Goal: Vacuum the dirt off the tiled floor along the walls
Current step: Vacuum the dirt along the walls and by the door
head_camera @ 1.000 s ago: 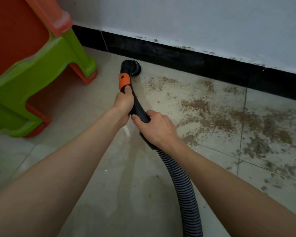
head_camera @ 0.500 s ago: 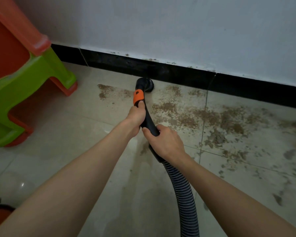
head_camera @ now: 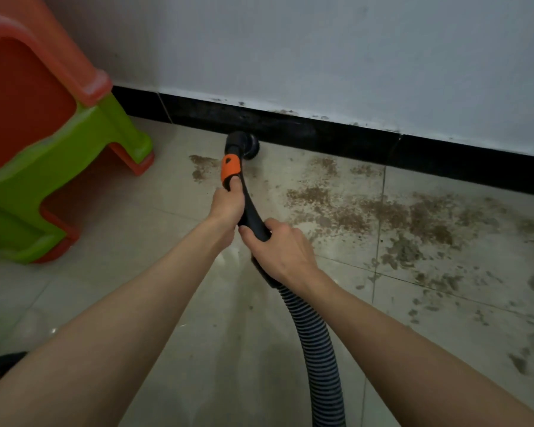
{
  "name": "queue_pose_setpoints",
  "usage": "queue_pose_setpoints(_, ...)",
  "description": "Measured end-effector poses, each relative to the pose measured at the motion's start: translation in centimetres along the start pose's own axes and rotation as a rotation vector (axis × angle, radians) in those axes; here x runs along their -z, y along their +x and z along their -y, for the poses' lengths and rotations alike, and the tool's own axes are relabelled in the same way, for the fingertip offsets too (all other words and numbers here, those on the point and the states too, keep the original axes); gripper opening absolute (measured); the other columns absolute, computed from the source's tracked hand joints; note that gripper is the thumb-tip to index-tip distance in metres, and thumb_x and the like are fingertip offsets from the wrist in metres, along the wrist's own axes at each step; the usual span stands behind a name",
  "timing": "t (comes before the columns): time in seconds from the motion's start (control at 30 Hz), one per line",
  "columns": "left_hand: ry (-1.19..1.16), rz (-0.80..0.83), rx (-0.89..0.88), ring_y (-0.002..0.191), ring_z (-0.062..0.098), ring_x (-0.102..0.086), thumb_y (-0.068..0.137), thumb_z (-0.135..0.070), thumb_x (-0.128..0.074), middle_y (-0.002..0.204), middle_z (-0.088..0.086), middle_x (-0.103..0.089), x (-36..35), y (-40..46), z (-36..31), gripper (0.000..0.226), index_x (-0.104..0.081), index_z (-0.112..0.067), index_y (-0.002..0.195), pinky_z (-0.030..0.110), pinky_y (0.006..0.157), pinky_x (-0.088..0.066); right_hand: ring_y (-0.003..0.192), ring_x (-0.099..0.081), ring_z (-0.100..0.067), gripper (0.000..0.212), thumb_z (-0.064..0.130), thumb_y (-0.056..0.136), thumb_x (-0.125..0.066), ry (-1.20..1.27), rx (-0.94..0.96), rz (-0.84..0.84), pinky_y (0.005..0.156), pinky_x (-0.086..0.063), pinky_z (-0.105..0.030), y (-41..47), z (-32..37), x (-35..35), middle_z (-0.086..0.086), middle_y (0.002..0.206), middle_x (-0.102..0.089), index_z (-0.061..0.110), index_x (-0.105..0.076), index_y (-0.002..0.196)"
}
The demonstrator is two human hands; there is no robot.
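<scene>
Both hands are on the curved black plastic vacuum handle [head_camera: 249, 211]. The left hand [head_camera: 227, 201] is wrapped round it up front, thumb sitting right at the edge of the orange plastic collar [head_camera: 230, 168]. The right hand [head_camera: 285, 252] grips the same handle further back, fingers curled over the top, just where the ribbed black and grey flexible hose [head_camera: 316, 343] starts and runs down out of the bottom of the shot.

The round black brush nozzle [head_camera: 244, 146] is down on the pale beige tiled floor [head_camera: 154, 241], right up against the black skirting board [head_camera: 321, 134] under the white painted wall [head_camera: 321, 50]. Brown crumbly dirt [head_camera: 383, 217] is spread over the tiles to the right of the nozzle, thick in the middle and patchier further out, and there's a smaller patch just left of the orange collar.

Over on the left there's a green and orange plastic stool [head_camera: 43, 155] standing on the floor, well apart from the nozzle.
</scene>
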State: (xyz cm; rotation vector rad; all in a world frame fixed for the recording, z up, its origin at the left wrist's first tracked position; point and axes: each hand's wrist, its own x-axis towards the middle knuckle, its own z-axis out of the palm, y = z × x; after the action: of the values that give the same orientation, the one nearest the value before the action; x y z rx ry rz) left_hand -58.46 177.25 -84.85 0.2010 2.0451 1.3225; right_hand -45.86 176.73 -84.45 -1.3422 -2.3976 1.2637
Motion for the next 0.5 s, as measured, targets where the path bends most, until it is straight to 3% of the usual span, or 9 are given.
queue_pose_setpoints(0.2,0.000,-0.172,0.006,0.089,0.025,-0.054,0.101,-0.041,-0.034,0.096,0.009,-0.056,7.7,2.8,1.3,0.045,-0.045,-0.003,0.122,0.033,0.076,-0.044,0.077,-0.062,-0.027,0.042,0.062,0.090,-0.046,-0.008,0.084,0.124,0.059,-0.044,-0.034,1.0,5.2,-4.8,-0.005,0.082,-0.065,0.021,-0.053,0.087)
queue_pose_setpoints(0.3,0.005,-0.219,0.033,0.077,0.021,-0.055,0.101,-0.043,-0.033,0.088,0.007,-0.054,10.2,4.0,1.9,0.046,-0.047,-0.003,0.118,0.031,0.067,-0.043,0.078,-0.062,-0.027,0.042,0.062,0.091,-0.045,-0.029,0.105,0.164,0.059,-0.042,-0.033,1.6,6.8,-6.7,-0.005,0.084,-0.065,0.022,-0.053,0.088)
queue_pose_setpoints(0.5,0.037,-0.228,0.051,0.086,0.026,-0.055,0.100,-0.043,-0.034,0.102,0.015,-0.057,12.1,5.9,3.0,0.051,-0.049,0.000,0.122,0.034,0.073,-0.045,0.077,-0.061,-0.026,0.043,0.063,0.091,-0.045,-0.025,0.095,0.178,0.060,-0.041,-0.033,2.8,7.6,-9.2,-0.004,0.083,-0.065,0.022,-0.055,0.087)
